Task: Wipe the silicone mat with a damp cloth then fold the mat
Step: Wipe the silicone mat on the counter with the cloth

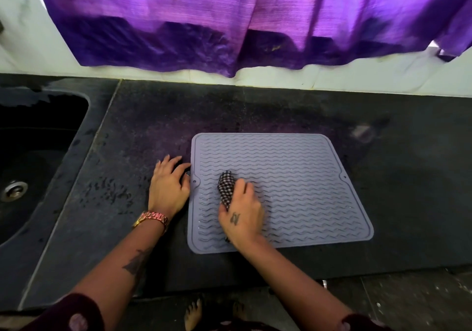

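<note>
A: Mat first, quick. What do you see?

B: Silicone mat [293, 177], grey-blue, squarish with rounded corners, wavy raised ridges across it and a plain border. Small notch with a hole midway along the left and right edges. Lies flat and unfolded on the dark stone surface [143, 136], right of the sink [38, 151], near the front edge.

A: Cloth?

B: Checked cloth [226, 186], black and white, bunched into a wad. Sits on the left-centre of the mat, pressed against the ridges.

A: Right hand?

B: Right hand [241, 215] is on the mat, fingers curled round the cloth, gripping it from behind so the wad sticks out past the fingertips. Small tattoo on the back of the hand.

A: Left hand?

B: Left hand [169, 186] lies on the surface just beside the mat's left edge, fingers fairly straight and spread, holding nothing. Fingertips reach the edge near the left notch; actual contact with the mat, cannot tell. Pink-gold watch [152, 218] on that wrist.

A: Anything else?

B: Purple curtain [229, 19] hangs over the white wall behind. Wet marks on the surface between sink and left hand.
</note>
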Demonstrator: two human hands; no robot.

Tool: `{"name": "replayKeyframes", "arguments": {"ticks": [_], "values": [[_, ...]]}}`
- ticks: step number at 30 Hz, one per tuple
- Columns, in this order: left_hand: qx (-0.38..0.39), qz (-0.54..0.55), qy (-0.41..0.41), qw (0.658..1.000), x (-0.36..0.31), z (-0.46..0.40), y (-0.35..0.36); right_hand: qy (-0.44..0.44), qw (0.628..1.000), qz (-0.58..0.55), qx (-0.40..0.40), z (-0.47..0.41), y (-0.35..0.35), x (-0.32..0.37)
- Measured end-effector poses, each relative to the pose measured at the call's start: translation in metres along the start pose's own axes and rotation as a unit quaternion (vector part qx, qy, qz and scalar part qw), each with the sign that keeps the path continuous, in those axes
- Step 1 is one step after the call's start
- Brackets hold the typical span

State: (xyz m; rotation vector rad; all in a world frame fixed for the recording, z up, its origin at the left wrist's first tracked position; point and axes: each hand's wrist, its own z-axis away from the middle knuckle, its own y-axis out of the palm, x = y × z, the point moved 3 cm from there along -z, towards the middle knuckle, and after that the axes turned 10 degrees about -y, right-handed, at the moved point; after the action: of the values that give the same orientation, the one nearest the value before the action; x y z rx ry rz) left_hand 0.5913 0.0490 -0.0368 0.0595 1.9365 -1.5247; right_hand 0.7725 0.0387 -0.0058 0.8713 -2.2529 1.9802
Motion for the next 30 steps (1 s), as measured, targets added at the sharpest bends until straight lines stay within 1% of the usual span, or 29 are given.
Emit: {"name": "replayKeyframes", "arguments": {"ticks": [3, 4, 5, 6, 8, 9, 11, 12, 13, 15, 16, 17, 19, 20, 22, 24, 27, 30], "values": [[0.001, 0.002, -0.006, 1.0, 0.0, 0.0, -0.002, -0.012, 1.0, -0.027, 0.01, -0.002, 0.01, 0.012], [0.001, 0.001, -0.006, 1.0, 0.001, 0.0, -0.002, -0.007, 0.997, -0.066, 0.025, -0.005, 0.012, 0.013], [0.002, 0.0, -0.005, 1.0, 0.001, 0.0, -0.002, 0.008, 0.99, -0.135, 0.047, -0.007, 0.014, 0.012], [0.004, -0.001, -0.005, 1.0, 0.001, 0.0, -0.002, 0.032, 0.971, -0.228, 0.068, -0.01, 0.014, 0.011], [0.01, 0.0, -0.007, 1.0, 0.003, 0.001, -0.002, 0.091, 0.91, -0.396, 0.082, -0.011, 0.007, 0.003], [0.011, 0.002, -0.009, 1.0, 0.003, 0.001, -0.002, 0.119, 0.887, -0.439, 0.073, -0.011, 0.001, -0.006], [0.012, 0.008, -0.013, 1.0, 0.002, 0.002, -0.002, 0.16, 0.872, -0.461, 0.036, -0.013, -0.016, -0.034], [0.012, 0.01, -0.013, 1.0, 0.001, 0.002, -0.002, 0.165, 0.877, -0.451, 0.013, -0.015, -0.029, -0.05], [0.011, 0.011, -0.013, 1.0, 0.001, 0.002, -0.003, 0.157, 0.895, -0.417, -0.006, -0.017, -0.041, -0.067], [0.011, 0.012, -0.011, 1.0, -0.001, 0.002, -0.003, 0.108, 0.955, -0.275, -0.015, -0.021, -0.065, -0.097], [0.011, 0.012, -0.011, 1.0, -0.001, 0.002, -0.004, 0.085, 0.976, -0.199, -0.007, -0.02, -0.071, -0.108], [0.012, 0.011, -0.011, 1.0, -0.002, 0.003, -0.004, 0.069, 0.987, -0.142, 0.008, -0.018, -0.071, -0.113], [0.016, 0.008, -0.011, 1.0, -0.002, 0.003, -0.004, 0.046, 0.995, -0.077, 0.04, -0.008, -0.06, -0.114], [0.017, 0.007, -0.012, 1.0, -0.002, 0.004, -0.005, 0.036, 0.997, -0.058, 0.04, -0.003, -0.052, -0.109], [0.017, 0.008, -0.012, 1.0, -0.002, 0.004, -0.005, 0.022, 0.999, -0.032, 0.014, 0.004, -0.041, -0.097], [0.018, 0.007, -0.011, 1.0, -0.002, 0.005, -0.005, 0.007, 1.0, -0.024, -0.009, 0.006, -0.035, -0.084], [0.021, 0.006, -0.013, 1.0, -0.002, 0.005, -0.005, -0.027, 1.0, -0.009, -0.007, 0.004, -0.028, -0.064], [0.019, 0.001, -0.009, 1.0, -0.003, 0.005, -0.004, -0.034, 0.999, -0.013, -0.001, 0.004, -0.021, -0.043]]}}
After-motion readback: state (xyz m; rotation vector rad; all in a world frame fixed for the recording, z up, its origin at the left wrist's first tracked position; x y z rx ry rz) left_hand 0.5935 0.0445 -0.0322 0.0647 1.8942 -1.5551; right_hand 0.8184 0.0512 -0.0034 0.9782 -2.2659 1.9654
